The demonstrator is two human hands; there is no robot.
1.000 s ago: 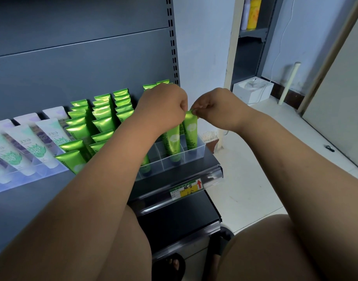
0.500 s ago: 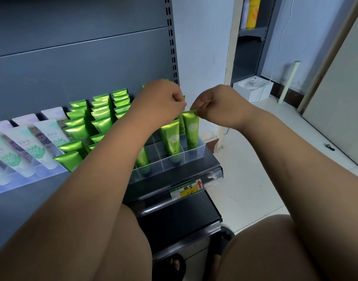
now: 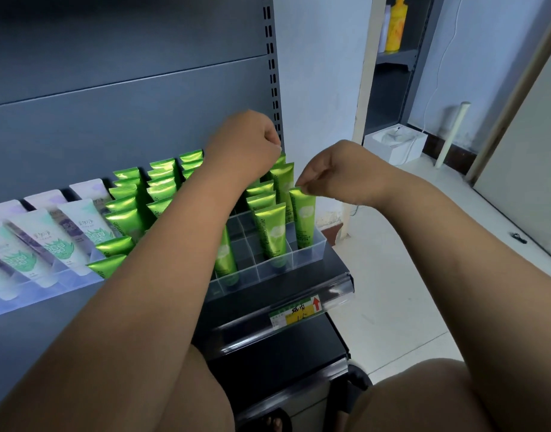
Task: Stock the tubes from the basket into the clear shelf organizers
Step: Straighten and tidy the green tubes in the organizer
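Green tubes fill a clear divided organizer (image 3: 311, 251) on the dark shelf, standing in rows. My right hand (image 3: 339, 173) pinches the crimped top of the front-right green tube (image 3: 305, 219), which stands upright in its compartment. My left hand (image 3: 246, 145) is curled higher up and further back, its fingertips at the top of a rear green tube (image 3: 282, 182) in the same right-hand column. A few front compartments hold nothing. My left forearm hides part of the middle rows. No basket is in view.
White and mint tubes (image 3: 49, 241) lie in another clear organizer to the left. A yellow price label (image 3: 296, 311) sits on the shelf edge. A white box (image 3: 395, 141) and a white pole (image 3: 451, 132) stand on the floor at right. My knees fill the bottom.
My left hand has risen and moved back from the front tubes to the rear of the column. My right hand has stayed pinching the front-right tube's top.
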